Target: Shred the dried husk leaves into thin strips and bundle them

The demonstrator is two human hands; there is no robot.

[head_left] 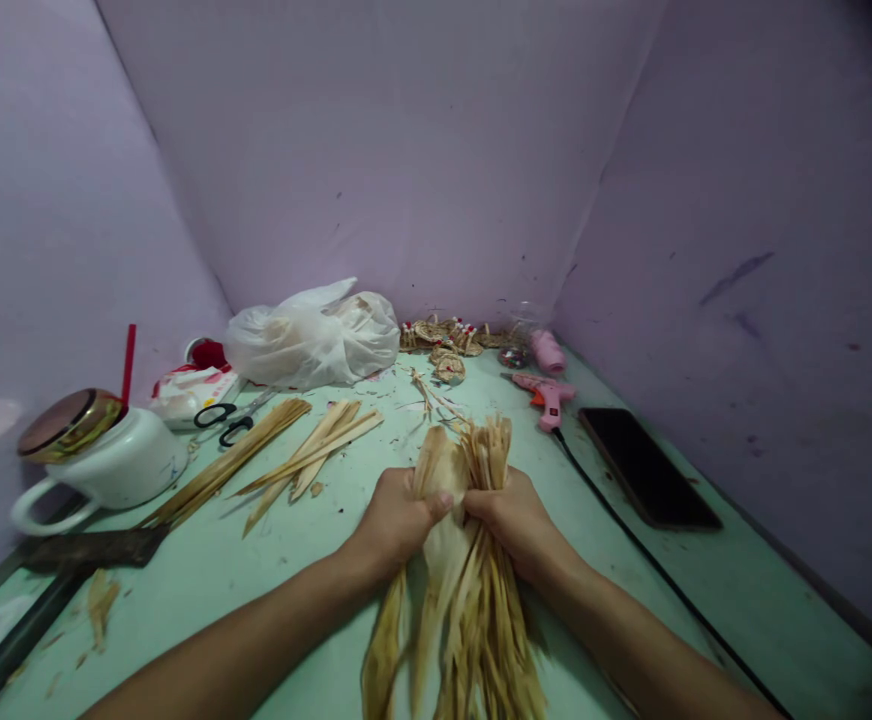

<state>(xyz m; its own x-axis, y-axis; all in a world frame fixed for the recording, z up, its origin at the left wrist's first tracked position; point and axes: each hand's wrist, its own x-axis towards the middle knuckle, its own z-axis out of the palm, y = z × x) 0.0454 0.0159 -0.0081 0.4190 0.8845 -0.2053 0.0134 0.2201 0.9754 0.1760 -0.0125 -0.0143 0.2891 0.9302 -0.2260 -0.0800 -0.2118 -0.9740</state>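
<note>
Both hands are close together over the middle of the table, each closed on dried plant strips. In my left hand (398,515) is a broad, pale dried leaf strip (443,555), pinched under the thumb, with a narrower brownish piece hanging below. My right hand (512,520) grips a thick bundle of dried leaf strips (487,640), its short ends sticking up above the fist and its long ends hanging toward me. The thumbs nearly meet between the two. Fingers behind the strips are hidden.
Loose strips (312,455), black-handled scissors (235,428), a white mug (136,460) and a hammer-like tool (98,548) lie left. Behind are a plastic bag (312,335) and woven pieces (447,365). Rightward lie a pink glue gun (545,395), its black cord (631,535) and a phone (646,465).
</note>
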